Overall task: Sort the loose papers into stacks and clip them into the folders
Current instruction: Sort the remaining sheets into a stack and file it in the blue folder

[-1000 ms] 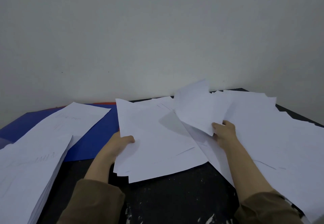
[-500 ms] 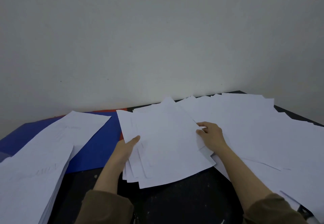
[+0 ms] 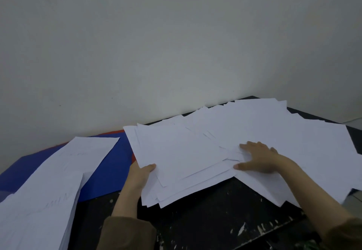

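The left hand (image 3: pixel 141 175) grips the gathered stack (image 3: pixel 182 163) at its 8 o'clock corner, thumb curled over the top sheet and fingers hidden underneath. The right hand (image 3: pixel 258 158) lies flat with straight fingers spread, pressing down where the stack's 3 o'clock edge overlaps the loose papers (image 3: pixel 284 132), which fan out toward 1 and 3 o'clock over the dark table (image 3: pixel 215 220). At 9 o'clock a blue folder (image 3: pixel 109 169) lies open with a red folder (image 3: pixel 117 132) edge peeping out behind it, and a sorted pile (image 3: pixel 39 210) partly covers the blue one, running down to 7 o'clock.

The sheets look thin, light and floppy, and they will likely slide over one another easily; the stack's edges are already staggered. Judging from this, a pinch at one corner alone would let the bundle droop and fan out. Better to hold both opposite edges, thumbs on top and fingers beneath, then tap the bundle square on the table before it goes to a folder
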